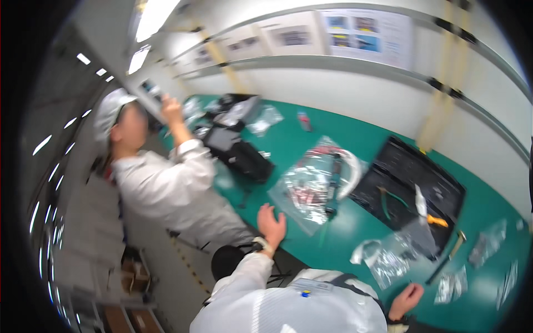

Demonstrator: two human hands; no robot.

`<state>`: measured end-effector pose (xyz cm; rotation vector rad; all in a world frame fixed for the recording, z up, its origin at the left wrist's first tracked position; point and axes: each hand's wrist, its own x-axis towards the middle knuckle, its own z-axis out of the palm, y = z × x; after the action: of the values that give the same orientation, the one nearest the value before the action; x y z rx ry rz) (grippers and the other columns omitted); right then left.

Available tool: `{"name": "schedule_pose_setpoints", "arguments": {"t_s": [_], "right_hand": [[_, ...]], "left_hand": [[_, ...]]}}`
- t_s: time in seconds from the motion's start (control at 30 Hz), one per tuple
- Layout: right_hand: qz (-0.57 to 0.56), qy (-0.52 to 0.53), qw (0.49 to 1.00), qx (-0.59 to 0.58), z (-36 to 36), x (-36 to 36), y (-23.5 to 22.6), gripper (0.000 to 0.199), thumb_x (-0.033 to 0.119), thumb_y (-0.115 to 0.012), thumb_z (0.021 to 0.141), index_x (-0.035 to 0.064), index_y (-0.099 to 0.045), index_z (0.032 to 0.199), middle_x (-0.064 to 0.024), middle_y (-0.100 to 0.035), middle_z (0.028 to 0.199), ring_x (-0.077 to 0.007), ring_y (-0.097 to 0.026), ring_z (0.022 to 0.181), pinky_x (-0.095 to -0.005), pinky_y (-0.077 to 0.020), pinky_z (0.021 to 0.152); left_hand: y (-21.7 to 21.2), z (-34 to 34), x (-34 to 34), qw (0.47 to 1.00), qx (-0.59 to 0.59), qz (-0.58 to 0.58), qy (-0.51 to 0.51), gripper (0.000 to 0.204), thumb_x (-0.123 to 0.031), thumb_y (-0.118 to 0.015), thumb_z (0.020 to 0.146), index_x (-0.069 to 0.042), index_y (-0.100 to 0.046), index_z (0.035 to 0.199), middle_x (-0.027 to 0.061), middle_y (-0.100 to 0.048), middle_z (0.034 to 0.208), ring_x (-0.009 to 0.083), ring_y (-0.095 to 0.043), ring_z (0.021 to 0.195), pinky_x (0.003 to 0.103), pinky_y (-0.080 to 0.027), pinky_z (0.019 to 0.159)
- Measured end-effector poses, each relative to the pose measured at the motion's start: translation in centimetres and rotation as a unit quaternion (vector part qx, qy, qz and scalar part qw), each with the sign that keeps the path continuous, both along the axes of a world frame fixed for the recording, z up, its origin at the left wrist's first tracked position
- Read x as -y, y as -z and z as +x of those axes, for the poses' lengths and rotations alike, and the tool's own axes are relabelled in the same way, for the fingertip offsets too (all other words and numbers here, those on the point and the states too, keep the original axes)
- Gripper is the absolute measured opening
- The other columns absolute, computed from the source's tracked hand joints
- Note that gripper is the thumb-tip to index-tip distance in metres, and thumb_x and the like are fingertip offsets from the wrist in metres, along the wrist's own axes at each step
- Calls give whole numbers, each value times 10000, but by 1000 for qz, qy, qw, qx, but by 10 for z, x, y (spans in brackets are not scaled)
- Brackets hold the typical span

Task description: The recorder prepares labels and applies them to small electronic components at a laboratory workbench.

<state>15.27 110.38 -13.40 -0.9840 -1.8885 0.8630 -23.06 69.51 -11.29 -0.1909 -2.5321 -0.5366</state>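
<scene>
My left hand (271, 225) is at the near edge of the green table (344, 244), fingers apart, holding nothing. Farther right, my right hand (407, 301) is at the same edge, its fingers blurred. A clear plastic bag (308, 188) with reddish parts lies ahead of my left hand, a dark long tool (335, 183) on it and a white curved band (351, 175) beside it. Near my right hand are a clear bag (388, 265) and a hammer-like tool (447, 258) with a yellowish head. Green-handled pliers (390, 203) lie on a black tool case (397, 172).
A co-worker in a white cap and coat (166, 177) stands at my left, one hand raised. Black equipment (236, 152) and more bags occupy the far left of the table. A black round stool (226, 261) stands below my left arm. Small bags (451, 286) lie at the right.
</scene>
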Motion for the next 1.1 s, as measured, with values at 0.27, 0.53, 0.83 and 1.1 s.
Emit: {"name": "schedule_pose_setpoints", "arguments": {"t_s": [0.27, 0.53, 0.83, 1.1], "right_hand": [[34, 79, 996, 33, -31, 6, -35, 83, 144, -679, 888, 77, -635, 905, -122, -611, 872, -372, -609, 809, -457, -474, 707], [65, 169, 983, 3, 9, 26, -35, 78, 103, -656, 903, 75, -597, 947, -92, -602, 930, -328, -607, 829, -430, -471, 730], [57, 159, 986, 12, -13, 19, -26, 78, 91, -664, 953, 60, -594, 970, -119, -596, 865, -250, -605, 785, -365, -496, 714], [37, 156, 987, 10, 5, 20, 12, 274, 245, -662, 1008, -4, -651, 1122, -154, -668, 993, -257, -608, 835, -405, -539, 797]], "left_hand": [[13, -9, -68, 980, -34, -31, 191, 384, -196, -705, 949, 84, -627, 1200, 261, -638, 1255, 420, -611, 1143, 475, -476, 1035], [43, 14, -196, 901, -40, -7, 432, 352, -224, -689, 960, 62, -625, 1156, 249, -637, 1167, 416, -619, 1044, 481, -497, 947], [-28, -23, -15, 947, 198, 110, 227, 406, -192, -720, 901, 61, -643, 1210, 237, -672, 1176, 415, -630, 1115, 486, -495, 1009], [-10, 11, 33, 974, 126, 111, 155, 382, -165, -699, 870, -5, -622, 1208, 277, -469, 1493, 512, -353, 1439, 582, -250, 1225]]}}
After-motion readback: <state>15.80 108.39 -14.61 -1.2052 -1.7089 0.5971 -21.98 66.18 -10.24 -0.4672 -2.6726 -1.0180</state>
